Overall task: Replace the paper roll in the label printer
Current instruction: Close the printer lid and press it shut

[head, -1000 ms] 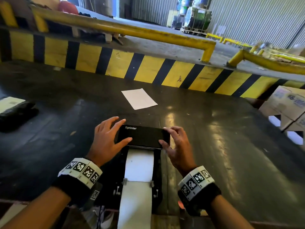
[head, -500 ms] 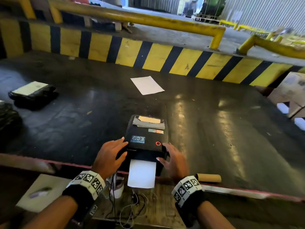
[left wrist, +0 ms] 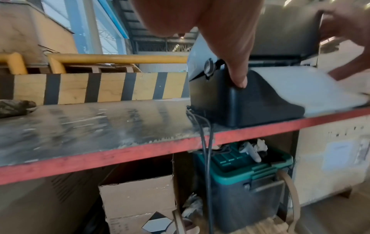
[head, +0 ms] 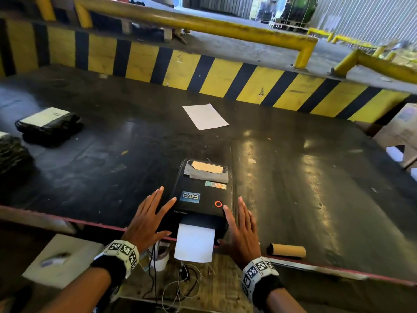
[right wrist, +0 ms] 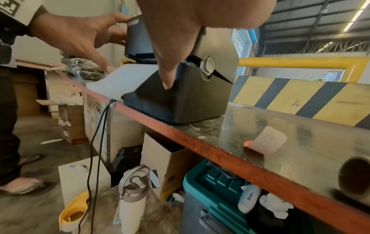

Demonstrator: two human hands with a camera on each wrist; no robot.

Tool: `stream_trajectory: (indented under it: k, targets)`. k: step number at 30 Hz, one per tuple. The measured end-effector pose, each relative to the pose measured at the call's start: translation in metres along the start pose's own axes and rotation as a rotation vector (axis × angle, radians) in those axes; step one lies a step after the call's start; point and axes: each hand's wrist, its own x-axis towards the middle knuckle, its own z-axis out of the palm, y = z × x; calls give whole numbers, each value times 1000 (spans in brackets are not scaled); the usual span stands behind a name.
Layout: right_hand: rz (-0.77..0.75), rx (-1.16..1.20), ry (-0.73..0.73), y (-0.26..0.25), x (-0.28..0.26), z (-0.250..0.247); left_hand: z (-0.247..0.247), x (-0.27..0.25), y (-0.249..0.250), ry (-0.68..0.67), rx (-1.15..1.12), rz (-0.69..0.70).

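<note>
Printer (head: 204,195) — cardboard core (head: 286,250) beside it

Daylit, glare on tabletop (head: 293,177); blurred edges

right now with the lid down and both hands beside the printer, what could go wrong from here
1. The label printer sits at the table edge, with its paper strip hanging over; a nudge from the left hand or right hand might push it off.
2. Cables dangle below the edge and could snag.
3. The cardboard core lies near the edge and may roll off.
</note>
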Motion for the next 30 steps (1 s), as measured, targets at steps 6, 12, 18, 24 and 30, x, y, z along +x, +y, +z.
stream_trajectory:
  k: [6, 12, 18, 24, 30]
  targets:
    - [-206, 52, 150, 18, 2, 18, 18, 5, -5, 92, -50, 73]
    - [-272, 27, 254, 28, 7, 23, 24, 10, -9, 176, -167, 150]
    - [-230, 24, 247, 24, 5, 30, 26, 12, -16, 138, -248, 200]
    - [-190, 45, 221, 17, 4, 29, 22, 15, -17, 70, -208, 192]
    - [-170, 56, 190, 14, -2, 30, 21, 11, -16, 14, -159, 156]
